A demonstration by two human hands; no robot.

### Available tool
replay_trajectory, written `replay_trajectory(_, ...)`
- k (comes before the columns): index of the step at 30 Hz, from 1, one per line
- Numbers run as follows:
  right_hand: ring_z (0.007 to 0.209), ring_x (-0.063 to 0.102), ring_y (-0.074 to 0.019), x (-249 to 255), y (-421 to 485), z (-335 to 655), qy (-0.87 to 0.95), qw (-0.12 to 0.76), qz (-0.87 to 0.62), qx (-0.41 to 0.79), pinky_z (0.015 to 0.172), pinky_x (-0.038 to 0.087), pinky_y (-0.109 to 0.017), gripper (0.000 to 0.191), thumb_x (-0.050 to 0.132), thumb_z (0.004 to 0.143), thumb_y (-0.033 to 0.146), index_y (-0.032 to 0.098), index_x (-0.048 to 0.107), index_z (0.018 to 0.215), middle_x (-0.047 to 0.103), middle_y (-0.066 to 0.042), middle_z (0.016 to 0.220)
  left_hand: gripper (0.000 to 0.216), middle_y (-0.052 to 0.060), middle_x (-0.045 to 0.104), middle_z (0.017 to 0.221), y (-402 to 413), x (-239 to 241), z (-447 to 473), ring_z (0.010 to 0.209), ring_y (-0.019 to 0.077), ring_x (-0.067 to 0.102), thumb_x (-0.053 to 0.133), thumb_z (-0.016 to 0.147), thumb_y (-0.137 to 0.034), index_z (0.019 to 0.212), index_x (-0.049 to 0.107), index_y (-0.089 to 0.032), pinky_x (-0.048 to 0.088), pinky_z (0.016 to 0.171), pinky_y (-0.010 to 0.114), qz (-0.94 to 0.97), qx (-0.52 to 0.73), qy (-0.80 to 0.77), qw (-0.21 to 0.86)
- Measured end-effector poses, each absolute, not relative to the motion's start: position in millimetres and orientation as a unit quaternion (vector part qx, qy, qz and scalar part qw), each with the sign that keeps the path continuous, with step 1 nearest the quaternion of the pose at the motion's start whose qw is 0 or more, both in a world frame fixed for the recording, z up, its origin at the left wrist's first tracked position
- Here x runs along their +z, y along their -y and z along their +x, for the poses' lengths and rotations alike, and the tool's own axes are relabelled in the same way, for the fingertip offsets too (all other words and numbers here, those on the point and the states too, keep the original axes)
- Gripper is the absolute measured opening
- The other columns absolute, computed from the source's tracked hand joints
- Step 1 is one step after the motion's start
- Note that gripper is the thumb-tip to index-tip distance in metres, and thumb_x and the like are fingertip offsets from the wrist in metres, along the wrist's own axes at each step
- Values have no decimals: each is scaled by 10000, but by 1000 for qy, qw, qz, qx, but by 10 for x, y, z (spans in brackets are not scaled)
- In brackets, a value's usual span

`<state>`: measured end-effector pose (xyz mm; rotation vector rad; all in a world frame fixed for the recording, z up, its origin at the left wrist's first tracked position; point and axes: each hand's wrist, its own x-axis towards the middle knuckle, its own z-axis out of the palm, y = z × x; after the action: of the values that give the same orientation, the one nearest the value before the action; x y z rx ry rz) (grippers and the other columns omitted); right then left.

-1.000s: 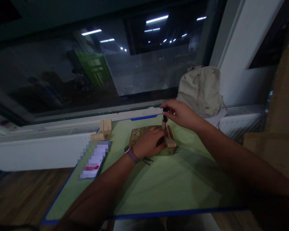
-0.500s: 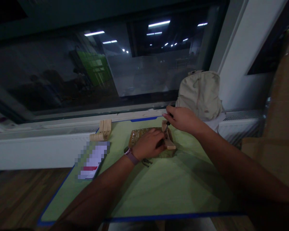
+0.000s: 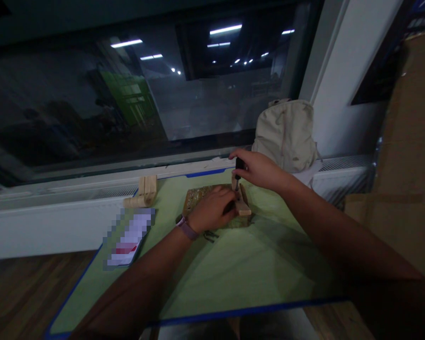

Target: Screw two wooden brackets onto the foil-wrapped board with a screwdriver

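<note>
My right hand [image 3: 260, 170] grips a small black-handled screwdriver [image 3: 238, 171] held upright, its tip down on a pale wooden bracket [image 3: 243, 207]. That bracket rests on a brown speckled board [image 3: 198, 197] lying on the green mat [image 3: 248, 269]. My left hand [image 3: 212, 210], with a purple watch band on the wrist, lies curled on the board and presses against the bracket. A few small dark screws [image 3: 209, 235] lie on the mat just in front of the left wrist.
A second wooden piece [image 3: 143, 192] lies at the mat's far left corner. A blurred-out flat item [image 3: 129, 238] lies on the mat's left side. A beige backpack [image 3: 286, 134] leans on the windowsill behind. Cardboard [image 3: 403, 156] stands at the right.
My right hand dipped and tilted the screwdriver half a second ago, and now it holds it upright again. The left hand stays on the board. The view shifted slightly.
</note>
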<state>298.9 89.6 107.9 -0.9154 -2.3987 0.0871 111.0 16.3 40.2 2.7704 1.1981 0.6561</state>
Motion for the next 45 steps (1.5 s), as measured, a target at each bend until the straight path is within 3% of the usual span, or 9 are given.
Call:
replay_trajectory(4, 741, 632, -213, 1050, -860, 2935, 870, 284, -402, -21, 622, 361, -275, 357, 721, 847, 325, 175, 613, 1153, 718, -65, 876, 183, 91, 620, 1055, -148, 426, 1114, 1063, 265, 549, 572, 907, -285, 1061, 573, -185, 477, 931, 423, 898, 209, -387, 31)
replay_trajectory(8, 830, 666, -262, 1034, -842, 2884, 866, 270, -417, -54, 682, 426, -317, 351, 637, 912, 386, 153, 647, 1175, 741, -125, 969, 180, 93, 622, 1057, -148, 430, 1106, 1058, 263, 550, 571, 908, -283, 1057, 573, -181, 477, 928, 420, 899, 202, -388, 27)
replay_trajectory(11, 994, 666, -287, 1054, -849, 2899, 877, 289, -382, -42, 823, 475, -365, 361, 521, 968, 303, 105, 633, 1249, 709, -186, 1152, 197, 97, 627, 1070, -152, 423, 1107, 1069, 264, 548, 579, 905, -277, 1074, 578, -177, 474, 942, 416, 900, 204, -385, 26)
replay_trajectory(15, 1082, 650, -249, 1070, -911, 2971, 893, 331, -302, 41, 932, 473, -356, 312, 470, 933, 148, 131, 683, 1160, 711, -140, 1169, 188, 102, 631, 1058, -161, 411, 1110, 1061, 272, 551, 578, 897, -267, 1058, 584, -170, 479, 931, 418, 898, 212, -384, 25)
replay_trajectory(19, 867, 667, -199, 1022, -999, 3000, 874, 384, -268, 128, 763, 503, -305, 310, 557, 894, 183, 154, 653, 1188, 721, -82, 998, 141, 91, 643, 1057, -182, 401, 1093, 1061, 256, 564, 557, 886, -207, 1019, 594, -182, 476, 934, 403, 893, 247, -371, 61)
replay_trajectory(25, 629, 574, -154, 961, -1083, 2987, 851, 419, -291, 126, 600, 407, -269, 130, 683, 832, 264, 186, 695, 936, 638, 0, 705, 89, 85, 673, 1035, -230, 401, 1051, 1021, 240, 587, 539, 866, -171, 931, 599, -181, 470, 915, 389, 878, 296, -357, 121)
replay_trajectory(35, 735, 644, -183, 968, -1071, 2997, 846, 418, -290, 156, 683, 462, -296, 143, 673, 844, 261, 177, 705, 955, 724, -53, 868, 59, 74, 683, 1039, -265, 398, 1028, 1022, 233, 592, 581, 881, -214, 920, 613, -182, 456, 924, 389, 875, 297, -355, 137)
replay_trajectory(41, 680, 610, -168, 994, -987, 2947, 849, 405, -328, 81, 624, 403, -264, 155, 731, 820, 276, 172, 687, 926, 679, -17, 740, 70, 70, 686, 1075, -262, 396, 1035, 1057, 237, 592, 598, 866, -177, 934, 606, -193, 455, 947, 399, 876, 293, -360, 131)
replay_trajectory(45, 772, 642, -211, 1002, -926, 2898, 852, 363, -377, -12, 664, 413, -291, 167, 692, 864, 293, 159, 699, 962, 722, -76, 862, 76, 72, 689, 1067, -258, 396, 1035, 1047, 238, 594, 598, 860, -163, 931, 609, -188, 458, 945, 407, 879, 289, -361, 119)
